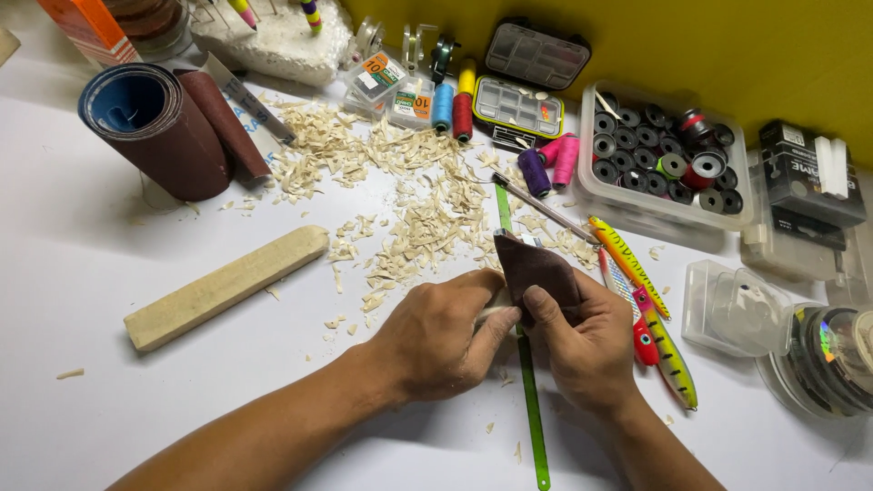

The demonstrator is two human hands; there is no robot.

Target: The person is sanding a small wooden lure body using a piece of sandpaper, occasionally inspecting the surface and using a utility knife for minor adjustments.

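My left hand (439,335) grips a small pale carved wood piece (492,311), of which only a sliver shows between the fingers. My right hand (582,341) presses a folded dark brown sandpaper sheet (532,266) around that piece. Both hands meet above a green ruler (529,400) lying on the white table (82,264). Pale wood shavings (414,195) are scattered just beyond the hands.
A pale wood block (223,286) lies at left, rolled sandpaper (159,127) behind it. Painted fishing lures (650,314) lie right of the hands. A clear box of thread bobbins (668,155), thread spools (453,105), small tackle boxes (518,105) and clear containers (737,309) line the back and right.
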